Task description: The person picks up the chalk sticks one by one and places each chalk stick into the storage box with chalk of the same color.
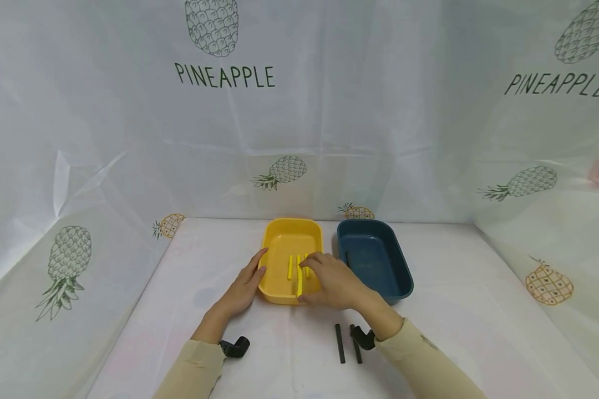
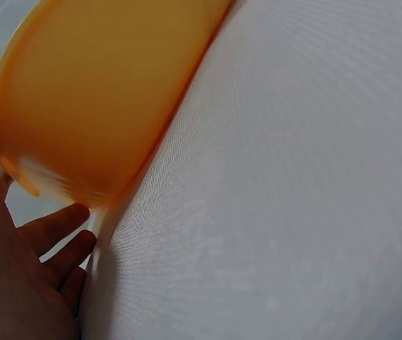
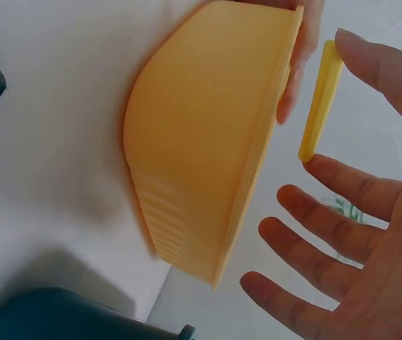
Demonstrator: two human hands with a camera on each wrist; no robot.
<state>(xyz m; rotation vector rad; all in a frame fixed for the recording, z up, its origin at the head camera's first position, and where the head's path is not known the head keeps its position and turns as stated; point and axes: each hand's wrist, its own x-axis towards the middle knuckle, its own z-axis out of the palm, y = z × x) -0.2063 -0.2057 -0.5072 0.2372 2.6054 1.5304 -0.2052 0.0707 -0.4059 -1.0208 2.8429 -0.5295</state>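
My right hand (image 1: 336, 281) is above the near right part of a yellow plastic tray (image 1: 272, 239). Between thumb and index fingertip it pinches a short yellow stick (image 3: 321, 103) by its two ends; the other fingers are spread apart. Inside the tray lie two more yellow sticks, one on the left (image 1: 290, 267) and one on the right (image 1: 306, 270), partly behind my fingers. At the tray's left side, my left hand (image 1: 242, 288) holds the rim, with some fingertips low against the outer wall in the left wrist view.
Right of the yellow tray stands a dark blue tray (image 1: 379, 257) with a black stick (image 1: 348, 259) in it. Two black sticks lie on the white cloth nearer me, one (image 1: 340, 343) beside the other (image 1: 358, 353), close to my right wrist. A pineapple-printed sheet (image 1: 319, 122) hangs behind.
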